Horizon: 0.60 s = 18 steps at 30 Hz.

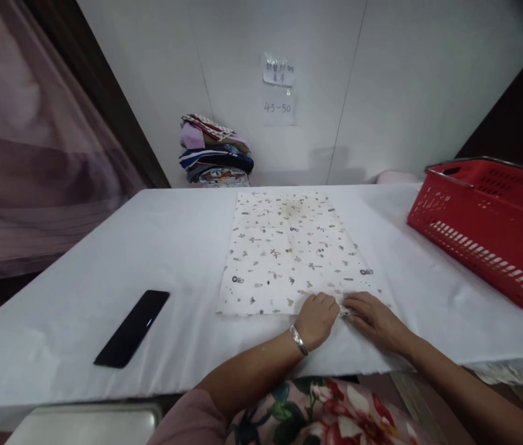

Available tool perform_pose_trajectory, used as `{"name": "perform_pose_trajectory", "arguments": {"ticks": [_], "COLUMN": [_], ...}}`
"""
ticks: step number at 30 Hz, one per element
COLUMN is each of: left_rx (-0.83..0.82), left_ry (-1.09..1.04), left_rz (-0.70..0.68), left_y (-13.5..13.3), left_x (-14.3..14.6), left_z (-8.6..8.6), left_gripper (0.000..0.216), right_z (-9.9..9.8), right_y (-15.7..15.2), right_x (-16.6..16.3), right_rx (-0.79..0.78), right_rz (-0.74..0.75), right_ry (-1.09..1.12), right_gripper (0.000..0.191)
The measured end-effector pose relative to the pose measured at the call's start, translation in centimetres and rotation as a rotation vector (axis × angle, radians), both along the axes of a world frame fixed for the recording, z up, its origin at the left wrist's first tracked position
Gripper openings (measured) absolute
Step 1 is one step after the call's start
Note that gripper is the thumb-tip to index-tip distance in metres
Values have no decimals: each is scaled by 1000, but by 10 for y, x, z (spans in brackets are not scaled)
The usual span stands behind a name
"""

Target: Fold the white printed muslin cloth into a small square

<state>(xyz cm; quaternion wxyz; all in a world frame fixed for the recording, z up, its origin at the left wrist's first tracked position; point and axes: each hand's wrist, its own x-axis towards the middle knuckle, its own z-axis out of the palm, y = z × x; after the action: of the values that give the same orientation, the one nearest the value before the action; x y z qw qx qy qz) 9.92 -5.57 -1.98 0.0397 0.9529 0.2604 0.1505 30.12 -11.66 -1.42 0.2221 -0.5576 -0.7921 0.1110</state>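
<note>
A white cloth [261, 259] printed with small motifs lies flat on the white-covered table, with a brownish stain near its far edge. At its near edge, toward the right corner, my left hand [318, 318] is closed with curled fingers on the fabric. Just to the right, my right hand [377, 318] pinches the same edge, its thumb and fingers pressed together. The two hands almost touch. A little of the edge between them is hidden by the fingers. A silver bracelet [298, 340] circles my left wrist.
A black phone [132, 329] lies at the left on the table cover [80, 272]. A red plastic basket [488, 216] stands at the right. Folded clothes [215, 151] are piled at the far edge, below paper notes [279, 106] on the wall. A pinkish curtain [34, 123] hangs left.
</note>
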Motion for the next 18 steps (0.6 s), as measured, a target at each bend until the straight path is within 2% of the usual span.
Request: {"name": "perform_pose_trajectory", "arguments": {"ticks": [3, 8, 13, 18], "left_rx": [3, -1, -44, -32], "left_ry": [-21, -37, -103, -155], "left_rz": [-14, -24, -37, -65], "left_y": [1, 4, 5, 8], "left_x": [0, 1, 1, -1], "left_z": [-4, -9, -15, -21], "left_gripper": [23, 24, 23, 16], "right_z": [4, 1, -8, -14], "right_y": [16, 68, 115, 154], "right_x": [2, 8, 13, 18], "right_rx": [-84, -224, -164, -142], "right_rz": [7, 20, -117, -241], "right_ry": [27, -101, -274, -319], "right_gripper": [40, 53, 61, 59]}}
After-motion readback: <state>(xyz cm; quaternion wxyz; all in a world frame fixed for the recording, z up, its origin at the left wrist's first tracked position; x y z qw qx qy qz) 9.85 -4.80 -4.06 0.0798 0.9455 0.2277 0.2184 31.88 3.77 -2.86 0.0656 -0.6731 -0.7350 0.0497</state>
